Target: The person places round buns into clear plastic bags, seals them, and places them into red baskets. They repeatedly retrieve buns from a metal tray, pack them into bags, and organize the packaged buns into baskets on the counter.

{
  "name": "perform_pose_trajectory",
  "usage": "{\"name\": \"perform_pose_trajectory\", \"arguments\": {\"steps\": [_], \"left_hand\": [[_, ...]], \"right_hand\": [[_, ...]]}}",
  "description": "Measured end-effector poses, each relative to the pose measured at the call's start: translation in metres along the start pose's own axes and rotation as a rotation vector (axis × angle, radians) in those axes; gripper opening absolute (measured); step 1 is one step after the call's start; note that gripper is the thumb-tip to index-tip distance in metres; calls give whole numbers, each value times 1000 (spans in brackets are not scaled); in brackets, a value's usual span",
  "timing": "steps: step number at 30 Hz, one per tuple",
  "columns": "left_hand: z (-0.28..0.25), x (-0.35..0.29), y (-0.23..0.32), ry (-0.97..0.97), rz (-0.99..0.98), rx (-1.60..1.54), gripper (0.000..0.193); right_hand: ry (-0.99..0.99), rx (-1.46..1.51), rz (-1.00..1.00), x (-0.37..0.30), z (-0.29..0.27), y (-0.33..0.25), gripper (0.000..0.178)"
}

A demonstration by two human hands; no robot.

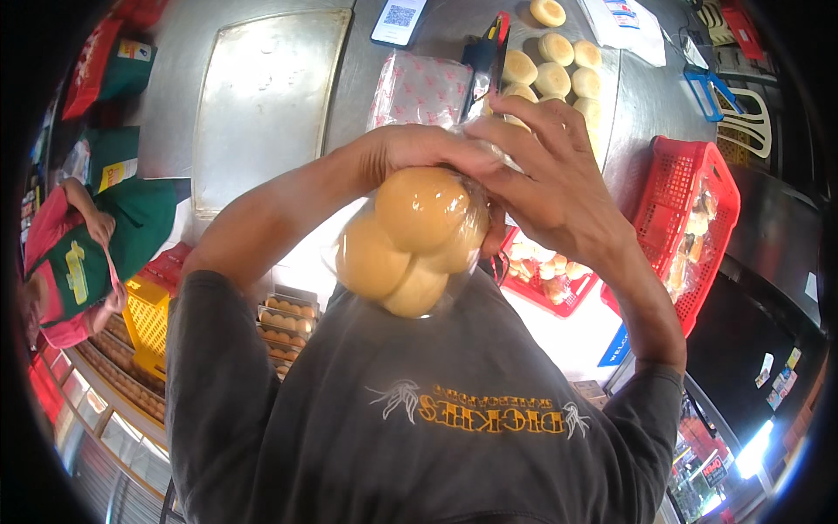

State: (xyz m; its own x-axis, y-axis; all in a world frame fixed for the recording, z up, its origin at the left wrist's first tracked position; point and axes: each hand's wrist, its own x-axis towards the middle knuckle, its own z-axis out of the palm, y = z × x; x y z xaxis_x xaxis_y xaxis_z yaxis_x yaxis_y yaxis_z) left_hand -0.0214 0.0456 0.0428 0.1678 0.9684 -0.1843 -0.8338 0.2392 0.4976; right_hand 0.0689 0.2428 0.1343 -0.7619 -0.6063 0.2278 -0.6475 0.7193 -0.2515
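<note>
Both hands close around the gathered neck of a clear plastic bag of round golden buns (415, 240). The left hand (419, 148) is curled tight on the top of the bag; the right hand (546, 179) wraps its fingers over the same twisted plastic. The bag hangs just beneath both hands, four buns packed inside. Behind, pale round buns (559, 65) lie on a steel table (646, 105). A red plastic basket (685, 188) at right holds bagged buns.
</note>
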Motion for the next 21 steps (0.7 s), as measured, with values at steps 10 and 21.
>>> {"name": "perform_pose_trajectory", "arguments": {"steps": [10, 21], "left_hand": [[-19, 42, 64, 573, -425, 1901, 67], [-75, 65, 30, 768, -358, 2261, 58]], "right_hand": [[19, 492, 754, -23, 97, 71, 27], [-137, 751, 963, -38, 153, 128, 30]]}}
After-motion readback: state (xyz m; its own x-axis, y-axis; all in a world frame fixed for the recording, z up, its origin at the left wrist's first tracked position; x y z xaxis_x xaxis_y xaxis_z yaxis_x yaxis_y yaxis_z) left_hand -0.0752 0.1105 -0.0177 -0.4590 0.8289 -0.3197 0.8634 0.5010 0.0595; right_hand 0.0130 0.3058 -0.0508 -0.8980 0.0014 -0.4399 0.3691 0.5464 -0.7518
